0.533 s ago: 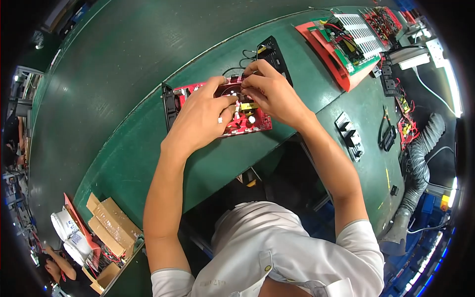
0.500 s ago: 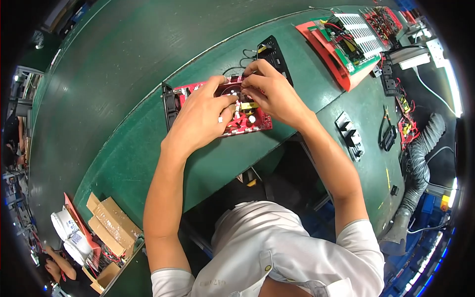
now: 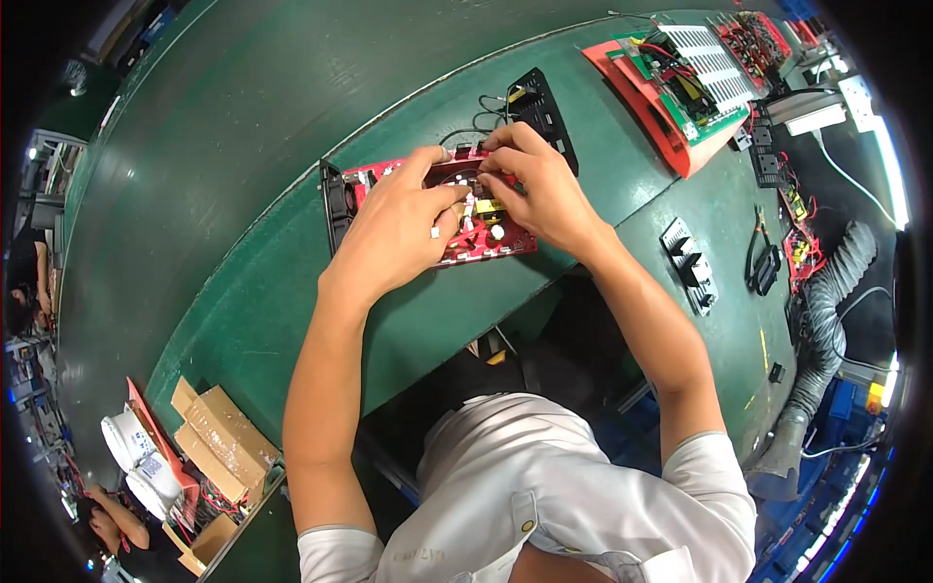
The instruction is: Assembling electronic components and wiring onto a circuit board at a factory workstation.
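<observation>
Both forearms come up from the lower edge, bare, elbows bent, converging at centre frame. Left hand (image 3: 394, 233) palm-down, wrist roughly straight, fingers curled, thumb and index tip pinched toward the middle. Right hand (image 3: 539, 189) palm-down too, wrist cocked inward, fingers bunched and bent at the knuckles, tips angled toward the left hand. Fingertips of both hands nearly meet. Short white sleeves at the shoulders, torso leaning forward.

A light grey short-sleeved shirt with a buttoned shoulder strap, both forearms bare.
</observation>
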The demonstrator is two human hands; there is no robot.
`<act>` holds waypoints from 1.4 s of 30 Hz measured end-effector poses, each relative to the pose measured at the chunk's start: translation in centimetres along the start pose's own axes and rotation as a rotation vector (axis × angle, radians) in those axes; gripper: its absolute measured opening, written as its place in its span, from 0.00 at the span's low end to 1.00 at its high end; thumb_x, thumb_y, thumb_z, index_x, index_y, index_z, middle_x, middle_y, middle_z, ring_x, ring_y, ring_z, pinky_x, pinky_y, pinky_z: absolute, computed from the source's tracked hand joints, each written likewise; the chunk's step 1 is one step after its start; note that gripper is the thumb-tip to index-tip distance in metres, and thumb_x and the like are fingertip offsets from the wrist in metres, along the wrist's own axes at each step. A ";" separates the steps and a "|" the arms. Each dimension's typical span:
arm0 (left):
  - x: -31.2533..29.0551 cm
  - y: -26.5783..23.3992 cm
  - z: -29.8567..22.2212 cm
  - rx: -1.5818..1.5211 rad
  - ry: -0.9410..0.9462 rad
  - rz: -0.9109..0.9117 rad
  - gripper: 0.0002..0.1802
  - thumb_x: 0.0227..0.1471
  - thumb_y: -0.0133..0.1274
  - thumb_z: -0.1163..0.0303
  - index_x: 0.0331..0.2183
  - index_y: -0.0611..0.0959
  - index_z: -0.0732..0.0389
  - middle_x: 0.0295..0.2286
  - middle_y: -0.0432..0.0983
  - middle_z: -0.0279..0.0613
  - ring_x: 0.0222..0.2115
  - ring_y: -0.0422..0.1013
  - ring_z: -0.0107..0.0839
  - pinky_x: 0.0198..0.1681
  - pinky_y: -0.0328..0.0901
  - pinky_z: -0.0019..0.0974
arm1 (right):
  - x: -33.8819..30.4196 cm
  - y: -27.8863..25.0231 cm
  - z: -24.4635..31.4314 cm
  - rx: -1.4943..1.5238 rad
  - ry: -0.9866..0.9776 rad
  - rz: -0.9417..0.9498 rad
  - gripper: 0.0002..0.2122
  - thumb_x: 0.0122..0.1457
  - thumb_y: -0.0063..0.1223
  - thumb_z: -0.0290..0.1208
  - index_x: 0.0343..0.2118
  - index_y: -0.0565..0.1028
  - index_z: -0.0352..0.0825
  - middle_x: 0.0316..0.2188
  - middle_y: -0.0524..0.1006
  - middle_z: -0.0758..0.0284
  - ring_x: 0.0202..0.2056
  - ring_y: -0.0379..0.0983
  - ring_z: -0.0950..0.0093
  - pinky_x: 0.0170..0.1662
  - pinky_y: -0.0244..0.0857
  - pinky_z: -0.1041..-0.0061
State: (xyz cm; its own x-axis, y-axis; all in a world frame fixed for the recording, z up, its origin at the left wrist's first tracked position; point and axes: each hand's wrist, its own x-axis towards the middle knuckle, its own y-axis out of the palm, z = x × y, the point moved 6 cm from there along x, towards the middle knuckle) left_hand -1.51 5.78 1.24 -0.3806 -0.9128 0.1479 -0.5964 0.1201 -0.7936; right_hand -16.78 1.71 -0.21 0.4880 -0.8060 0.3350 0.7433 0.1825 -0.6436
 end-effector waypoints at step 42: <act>-0.7 -2.3 -5.5 -0.015 0.272 -0.231 0.40 0.43 0.52 0.91 0.58 0.69 0.54 0.45 0.69 0.46 0.34 0.75 0.45 0.31 0.71 0.41 | -2.0 -0.3 3.2 0.467 0.361 0.154 0.14 0.55 0.57 0.20 0.45 0.73 0.26 0.33 0.79 0.67 0.34 0.76 0.80 0.38 0.71 0.77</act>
State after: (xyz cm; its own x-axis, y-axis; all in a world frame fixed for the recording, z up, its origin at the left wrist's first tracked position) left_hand -3.72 8.28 6.22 -0.4076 -0.7794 0.4757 -0.6985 -0.0694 -0.7123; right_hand -16.52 5.07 1.51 0.4805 -0.8758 -0.0448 0.8384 0.4738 -0.2693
